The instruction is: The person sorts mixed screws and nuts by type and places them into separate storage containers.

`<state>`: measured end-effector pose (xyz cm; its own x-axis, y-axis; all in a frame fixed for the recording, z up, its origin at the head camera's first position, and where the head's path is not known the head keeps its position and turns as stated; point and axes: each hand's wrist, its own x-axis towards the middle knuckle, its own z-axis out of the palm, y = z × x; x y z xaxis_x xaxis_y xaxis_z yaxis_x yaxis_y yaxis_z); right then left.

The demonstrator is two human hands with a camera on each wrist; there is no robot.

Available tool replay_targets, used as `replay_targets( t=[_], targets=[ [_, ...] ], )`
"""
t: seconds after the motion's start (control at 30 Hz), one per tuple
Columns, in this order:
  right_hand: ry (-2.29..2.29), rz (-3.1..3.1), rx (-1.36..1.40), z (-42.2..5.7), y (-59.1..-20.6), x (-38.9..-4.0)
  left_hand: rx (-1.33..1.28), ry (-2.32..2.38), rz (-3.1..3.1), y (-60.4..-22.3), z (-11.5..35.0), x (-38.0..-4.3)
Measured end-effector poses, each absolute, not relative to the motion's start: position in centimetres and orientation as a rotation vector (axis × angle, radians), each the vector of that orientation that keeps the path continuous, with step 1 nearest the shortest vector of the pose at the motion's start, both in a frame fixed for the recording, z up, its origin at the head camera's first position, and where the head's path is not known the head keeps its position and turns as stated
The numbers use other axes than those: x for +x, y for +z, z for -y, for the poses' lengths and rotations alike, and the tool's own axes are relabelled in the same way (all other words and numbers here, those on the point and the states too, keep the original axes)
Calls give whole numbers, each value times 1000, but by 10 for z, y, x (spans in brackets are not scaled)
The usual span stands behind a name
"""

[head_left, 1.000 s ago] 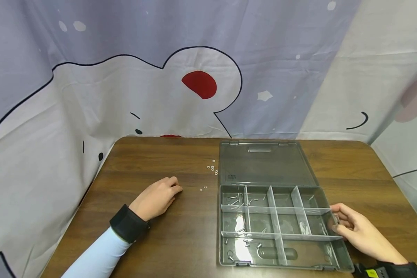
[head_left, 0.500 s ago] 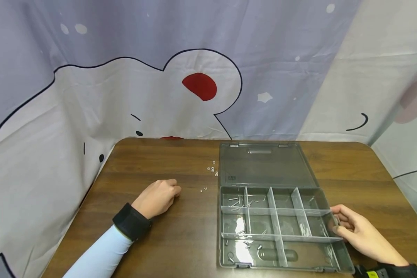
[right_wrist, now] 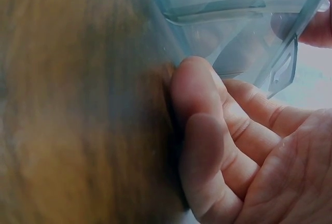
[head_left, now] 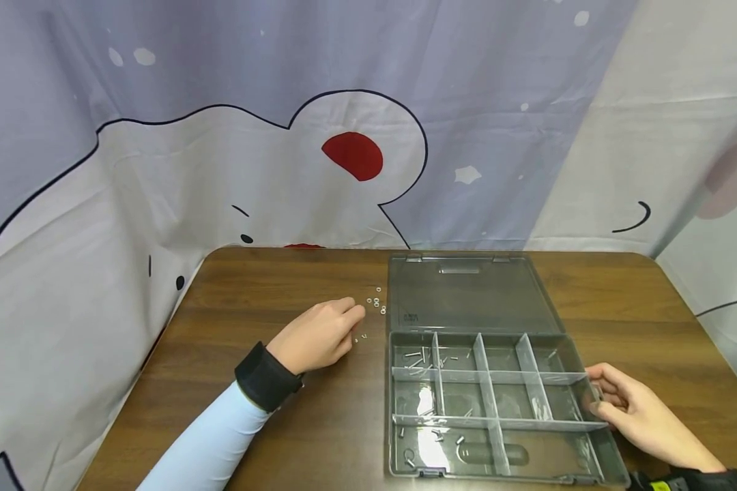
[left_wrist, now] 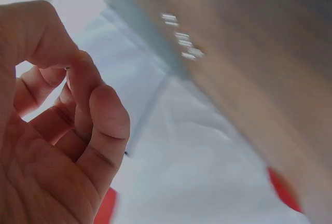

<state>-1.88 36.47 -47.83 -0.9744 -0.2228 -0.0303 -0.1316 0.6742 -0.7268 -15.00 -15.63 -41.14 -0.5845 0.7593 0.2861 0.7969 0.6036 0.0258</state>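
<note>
A grey see-through plastic compartment box (head_left: 549, 447) stands on the table with its lid (head_left: 467, 293) laid back. Small screws (head_left: 414, 361) and other little metal parts lie in its left compartments. My right hand (head_left: 641, 412) grips the box's right side; the right wrist view shows fingers (right_wrist: 199, 94) curled low against the wall, thumb higher up. Left of the box, my left hand (head_left: 316, 334) is above the table, thumb and forefinger pinched together. A tiny dark speck of a part (left_wrist: 67, 68) shows between those fingertips; its kind cannot be made out.
Several small white rings (head_left: 377, 302) lie on the wooden table (head_left: 270, 273) just left of the lid. Tiny loose pieces (head_left: 364, 336) lie close to my left fingertips. A patterned curtain (head_left: 252, 177) hangs behind the table's back edge.
My left hand has drawn back slightly, then moved right and a little away from me, toward the rings and the box. The right hand keeps its grip on the box.
</note>
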Motion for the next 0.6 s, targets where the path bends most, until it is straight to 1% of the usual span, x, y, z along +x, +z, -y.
replay_targets(
  t=[0.33, 0.6],
  targets=[
    [-1128, -2748, -261, -363, -475, -20, -1480, -244, 2388, -384, 71, -152],
    [-1138, -2773, -276, -363, -476, -19, -1630, -240, 2283, -378, 6, -144]
  ],
)
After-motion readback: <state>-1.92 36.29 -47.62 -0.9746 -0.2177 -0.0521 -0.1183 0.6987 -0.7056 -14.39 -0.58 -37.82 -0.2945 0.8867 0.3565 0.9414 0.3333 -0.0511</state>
